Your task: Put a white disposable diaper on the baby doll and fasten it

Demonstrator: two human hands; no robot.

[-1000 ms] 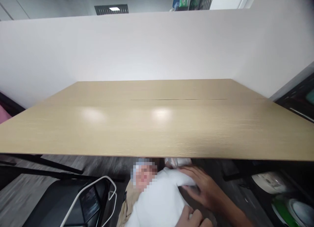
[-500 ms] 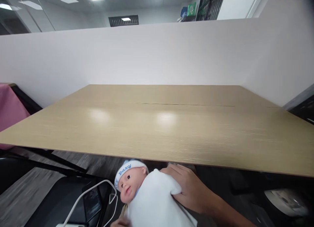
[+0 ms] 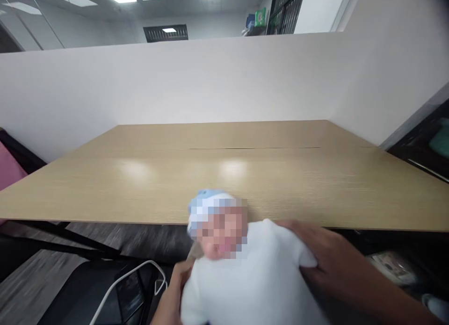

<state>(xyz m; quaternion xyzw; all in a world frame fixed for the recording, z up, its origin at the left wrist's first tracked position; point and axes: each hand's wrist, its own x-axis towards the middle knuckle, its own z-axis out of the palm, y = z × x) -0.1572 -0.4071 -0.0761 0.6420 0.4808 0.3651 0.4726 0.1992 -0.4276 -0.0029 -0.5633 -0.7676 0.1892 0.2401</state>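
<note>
A baby doll (image 3: 259, 273) in white clothing and a blue-and-white cap (image 3: 206, 205) is held between my two hands, tilted with its head up and to the left. Its head overlaps the front edge of the wooden table (image 3: 157, 184), and the head area is pixelated. My left hand (image 3: 175, 287) grips the doll's side below the head, next to a small tan bit of material. On the other side, my right hand (image 3: 326, 259) is wrapped round the white cloth, its thumb in front.
A white cable (image 3: 121, 280) loops over a black chair seat (image 3: 77, 292), where a dark phone-like device (image 3: 129, 292) lies. Behind the table stands a white partition (image 3: 224, 82). Pink cloth (image 3: 9, 166) hangs at the left; a blurred pale object (image 3: 393, 269) is under the table at right.
Both hands have raised the doll from below the table edge, so its head now overlaps the tabletop. My left hand shows more. The view has shifted slightly to the right.
</note>
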